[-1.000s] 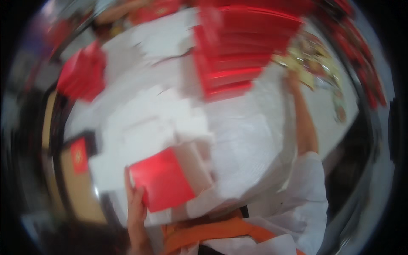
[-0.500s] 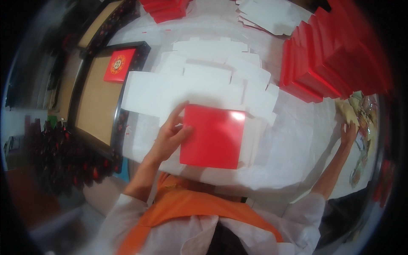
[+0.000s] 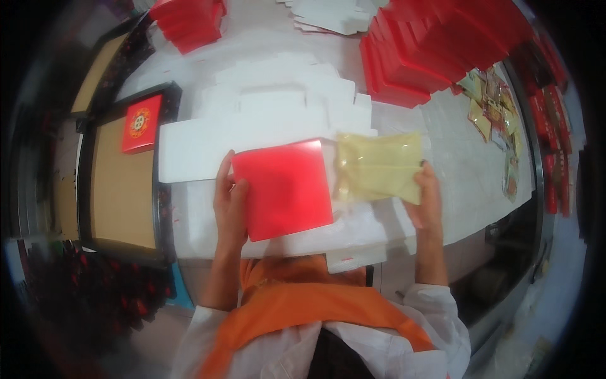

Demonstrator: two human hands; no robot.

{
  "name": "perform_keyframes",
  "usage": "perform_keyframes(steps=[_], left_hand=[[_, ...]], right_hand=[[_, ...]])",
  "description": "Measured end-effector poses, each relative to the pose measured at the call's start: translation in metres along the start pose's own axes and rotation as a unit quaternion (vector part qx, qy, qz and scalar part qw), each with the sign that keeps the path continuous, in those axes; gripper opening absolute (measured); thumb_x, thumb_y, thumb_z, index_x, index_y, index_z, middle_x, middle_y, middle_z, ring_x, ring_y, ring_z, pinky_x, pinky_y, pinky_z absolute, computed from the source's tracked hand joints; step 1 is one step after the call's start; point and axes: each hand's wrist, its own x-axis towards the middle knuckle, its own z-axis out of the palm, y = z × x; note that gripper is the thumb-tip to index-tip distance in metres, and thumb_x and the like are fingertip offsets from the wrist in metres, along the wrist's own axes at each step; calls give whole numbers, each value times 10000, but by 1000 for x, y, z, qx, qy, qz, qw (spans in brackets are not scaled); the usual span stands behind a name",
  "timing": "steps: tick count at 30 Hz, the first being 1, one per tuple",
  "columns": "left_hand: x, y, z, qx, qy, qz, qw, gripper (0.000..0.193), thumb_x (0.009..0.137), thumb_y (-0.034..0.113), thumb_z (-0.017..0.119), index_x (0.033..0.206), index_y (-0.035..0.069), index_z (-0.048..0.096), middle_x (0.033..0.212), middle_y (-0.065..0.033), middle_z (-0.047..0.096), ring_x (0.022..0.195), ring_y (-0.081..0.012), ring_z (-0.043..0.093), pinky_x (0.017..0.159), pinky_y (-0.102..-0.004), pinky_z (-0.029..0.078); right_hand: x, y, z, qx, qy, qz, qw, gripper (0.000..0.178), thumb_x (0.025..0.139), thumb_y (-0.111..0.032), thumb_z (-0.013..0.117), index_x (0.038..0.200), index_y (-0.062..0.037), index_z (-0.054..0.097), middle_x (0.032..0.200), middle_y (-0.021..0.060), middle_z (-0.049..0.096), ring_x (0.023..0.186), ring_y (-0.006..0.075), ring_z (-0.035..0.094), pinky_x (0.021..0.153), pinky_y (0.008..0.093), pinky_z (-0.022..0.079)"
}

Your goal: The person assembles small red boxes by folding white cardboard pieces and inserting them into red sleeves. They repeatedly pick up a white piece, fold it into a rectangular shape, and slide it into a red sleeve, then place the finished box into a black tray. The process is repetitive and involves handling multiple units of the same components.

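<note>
My left hand (image 3: 230,202) grips the left edge of a square, glossy red box (image 3: 287,189), its thumb lying over the front. In my right hand (image 3: 426,199) is a pale yellow packet (image 3: 379,165) with a shiny wrapper, pinched at its right end. The packet hangs over the table close to the box's right side. Whether the red box is open on a hidden side I cannot tell.
Flat white carton blanks (image 3: 278,107) overlap behind the box. Red boxes (image 3: 410,57) are stacked at the far right, with more red boxes (image 3: 189,25) far left. Loose packets (image 3: 495,107) lie at the right edge. A black-rimmed tray (image 3: 123,189) at left holds one printed red box (image 3: 141,124).
My right hand has come back from the loose packets at the right with a yellow packet, now beside the red box. The left hand keeps hold of the box, and the view has shifted.
</note>
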Motion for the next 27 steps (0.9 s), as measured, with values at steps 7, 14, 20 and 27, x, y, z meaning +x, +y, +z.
perform_keyframes(steps=[7,14,20,27], left_hand=[[-5,0,-19,-60,6,61,996,539,871,200,467,1351,70,260,1095,-104,513,963,-142,515,804,-267,453],[1,15,-32,-73,21,93,993,548,865,191,438,1351,33,241,1095,-117,510,943,-137,516,788,-246,440],[2,13,-38,-100,-35,100,989,537,855,156,434,1347,33,255,1102,-128,501,944,-144,514,806,-247,426],[4,17,-27,-163,-10,102,981,504,836,81,433,1320,43,300,1095,-122,498,951,-156,513,809,-264,430]], right_hand=[[3,21,44,-88,-49,34,994,72,792,-38,418,796,-34,491,790,-1,501,709,48,446,634,204,376],[23,16,44,-284,-140,-49,947,92,796,-40,423,798,-24,513,787,-36,492,698,26,415,618,188,365],[16,-3,52,-351,-264,-58,896,92,847,-67,436,809,-29,510,767,-34,494,693,22,422,602,182,368],[-6,0,105,-435,-263,-55,859,201,911,-91,369,880,18,535,844,66,581,784,104,533,724,233,432]])
